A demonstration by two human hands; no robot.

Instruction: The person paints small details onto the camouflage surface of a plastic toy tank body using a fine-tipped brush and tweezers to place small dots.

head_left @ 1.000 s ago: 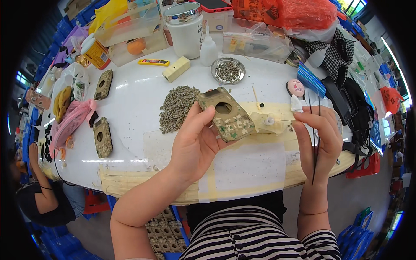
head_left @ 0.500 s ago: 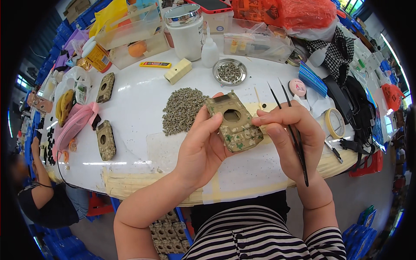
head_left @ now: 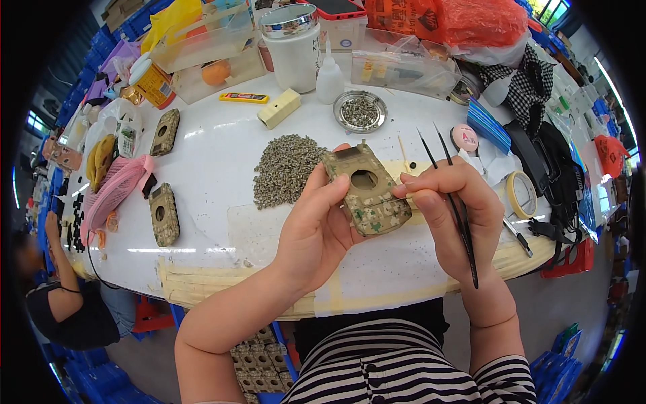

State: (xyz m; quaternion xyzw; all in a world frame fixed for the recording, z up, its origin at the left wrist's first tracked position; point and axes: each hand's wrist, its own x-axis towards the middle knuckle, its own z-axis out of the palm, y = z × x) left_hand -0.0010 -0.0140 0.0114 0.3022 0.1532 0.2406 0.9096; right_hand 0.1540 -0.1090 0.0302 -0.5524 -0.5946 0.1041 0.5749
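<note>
My left hand is closed around a camouflage-patterned toy tank hull, gripping it by its left side and from beneath. The hull is tilted, and a round hole shows in its top. My right hand holds black tweezers between its fingers, their parted tips pointing up and away from the hull. Its thumb and forefinger pinch together at the hull's right edge; what may be a thin pale stick between them is too small to make out. Behind the hull lies a pile of small grey-green parts.
Two more hulls, one farther and one nearer, lie at left. A metal dish of small parts, a squeeze bottle and a white jar stand behind. Tape roll lies right. Another person sits far left.
The view has shifted very slightly. Both hands keep their hold on the hull and tweezers, with the right fingertips still at the hull's edge.
</note>
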